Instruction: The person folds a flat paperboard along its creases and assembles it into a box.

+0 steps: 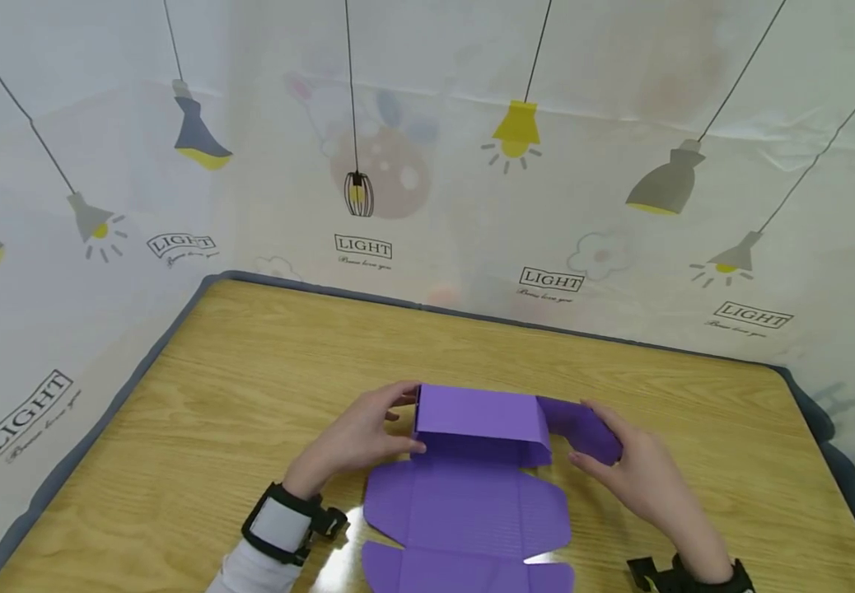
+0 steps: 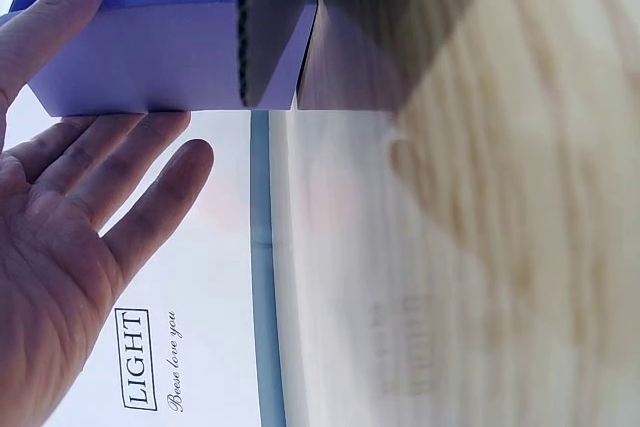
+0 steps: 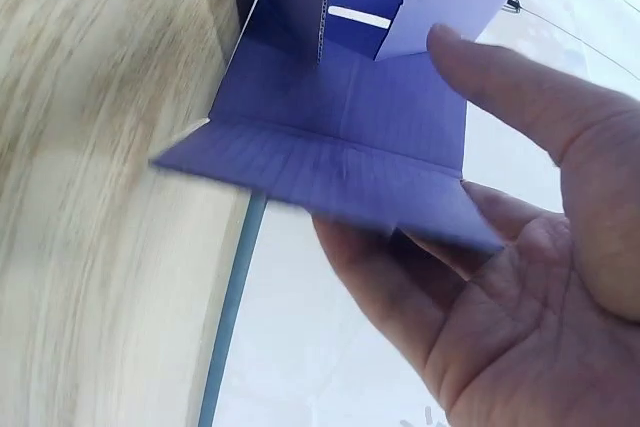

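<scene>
A purple cardboard box (image 1: 481,412), partly folded, lies on the table with its folded section at the far end. My left hand (image 1: 361,432) holds that section by its left end, thumb on the near side and fingers behind. In the left wrist view, the thumb overlaps the box's purple side (image 2: 150,57) and the fingers reach under its edge. At the right end, my right hand (image 1: 638,469) has its fingers behind a long side flap (image 1: 583,424), which is creased partway. The right wrist view has the thumb apart from this flap, near small end tabs (image 3: 440,17) with a slot between them.
Flat cardboard panels with side tabs (image 1: 464,502) extend toward me between my forearms. Wood-grain tabletop (image 1: 309,346) surrounds the box. A dark edge strip (image 1: 472,316) runs along the back, against a white curtain (image 1: 442,49) printed with lamps. Each wrist wears a black strap (image 1: 279,523).
</scene>
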The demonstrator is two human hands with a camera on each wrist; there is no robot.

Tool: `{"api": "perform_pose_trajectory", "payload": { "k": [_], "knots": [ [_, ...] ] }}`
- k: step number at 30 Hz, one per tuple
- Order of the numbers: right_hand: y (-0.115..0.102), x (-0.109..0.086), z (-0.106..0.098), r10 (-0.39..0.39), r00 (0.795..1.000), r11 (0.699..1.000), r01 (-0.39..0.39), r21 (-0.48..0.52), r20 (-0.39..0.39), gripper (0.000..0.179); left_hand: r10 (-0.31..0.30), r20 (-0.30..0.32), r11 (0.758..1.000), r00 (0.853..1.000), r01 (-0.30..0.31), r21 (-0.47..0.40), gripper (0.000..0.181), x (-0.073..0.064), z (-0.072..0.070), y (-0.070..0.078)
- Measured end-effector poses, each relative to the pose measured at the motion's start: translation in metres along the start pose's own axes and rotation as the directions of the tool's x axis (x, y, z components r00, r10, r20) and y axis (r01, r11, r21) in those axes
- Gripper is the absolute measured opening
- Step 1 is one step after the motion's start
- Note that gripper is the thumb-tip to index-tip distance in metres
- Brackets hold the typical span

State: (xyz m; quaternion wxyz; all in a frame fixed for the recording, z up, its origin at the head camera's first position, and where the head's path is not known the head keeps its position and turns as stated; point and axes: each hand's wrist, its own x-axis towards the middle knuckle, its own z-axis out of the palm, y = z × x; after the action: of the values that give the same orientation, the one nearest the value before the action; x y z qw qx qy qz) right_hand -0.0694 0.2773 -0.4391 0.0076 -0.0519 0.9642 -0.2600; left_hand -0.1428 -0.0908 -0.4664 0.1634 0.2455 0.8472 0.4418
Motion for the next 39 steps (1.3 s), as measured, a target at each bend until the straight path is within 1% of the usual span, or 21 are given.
{"api": "perform_pose_trajectory", "payload": {
  "k": [4,7,9,12,14,16,20,21,23,26,28,33,39],
  "knots": [
    [0.001,0.000,0.001,0.021,0.999,0.999,-0.022,0.024,0.033,0.081,0.001,-0.008,1.000,1.000,-0.001,0.000,0.079,0.000,0.000,0.001],
    [0.003,0.000,0.002,0.019,0.998,0.998,-0.023,0.059,0.060,0.085,0.000,-0.009,1.000,1.000,0.000,-0.001,0.079,0.000,0.000,0.000],
    [0.005,-0.002,0.002,0.004,0.997,0.995,-0.011,0.095,0.077,0.089,0.006,-0.011,1.000,1.000,-0.006,0.007,0.079,0.000,0.000,0.000],
    [0.010,-0.005,0.003,-0.028,0.995,0.981,0.008,0.193,0.101,0.091,0.012,-0.006,1.000,1.000,-0.012,0.012,0.078,-0.001,-0.001,-0.001],
    [0.015,-0.006,0.004,-0.049,0.992,0.968,0.019,0.249,0.116,0.089,0.021,-0.006,1.000,1.000,-0.021,0.015,0.077,-0.001,-0.001,-0.002],
    [0.020,-0.007,0.006,-0.061,0.989,0.964,0.024,0.264,0.135,0.084,0.020,-0.005,1.000,1.000,-0.020,0.011,0.077,0.000,-0.001,-0.003],
    [0.026,-0.008,0.013,-0.050,0.980,0.983,0.014,0.185,0.192,0.069,0.015,0.000,1.000,1.000,-0.015,-0.001,0.079,0.000,-0.001,-0.004],
    [0.027,-0.008,0.015,-0.053,0.979,0.987,0.021,0.162,0.197,0.065,0.014,0.002,1.000,1.000,-0.014,-0.003,0.079,0.000,-0.001,-0.004],
    [0.026,-0.009,0.019,-0.036,0.976,0.989,0.004,0.147,0.213,0.058,0.019,0.007,1.000,1.000,-0.018,-0.005,0.079,0.001,-0.001,-0.004],
    [0.022,-0.009,0.024,-0.019,0.978,0.990,-0.011,0.142,0.206,0.053,0.025,0.009,1.000,1.000,-0.025,-0.001,0.080,0.001,-0.001,-0.004],
    [0.018,-0.010,0.027,0.008,0.980,0.994,-0.030,0.106,0.199,0.053,0.024,0.009,1.000,1.000,-0.024,-0.001,0.080,0.001,-0.001,-0.004],
    [0.010,-0.009,0.034,0.049,0.984,0.999,-0.048,-0.010,0.171,0.057,0.004,0.010,1.000,1.000,-0.004,-0.005,0.080,0.001,0.000,-0.005],
    [0.005,-0.007,0.037,0.068,0.987,0.993,-0.054,-0.101,0.146,0.068,0.019,0.017,1.000,1.000,-0.019,0.000,0.080,0.001,-0.001,-0.005]
  ]
}}
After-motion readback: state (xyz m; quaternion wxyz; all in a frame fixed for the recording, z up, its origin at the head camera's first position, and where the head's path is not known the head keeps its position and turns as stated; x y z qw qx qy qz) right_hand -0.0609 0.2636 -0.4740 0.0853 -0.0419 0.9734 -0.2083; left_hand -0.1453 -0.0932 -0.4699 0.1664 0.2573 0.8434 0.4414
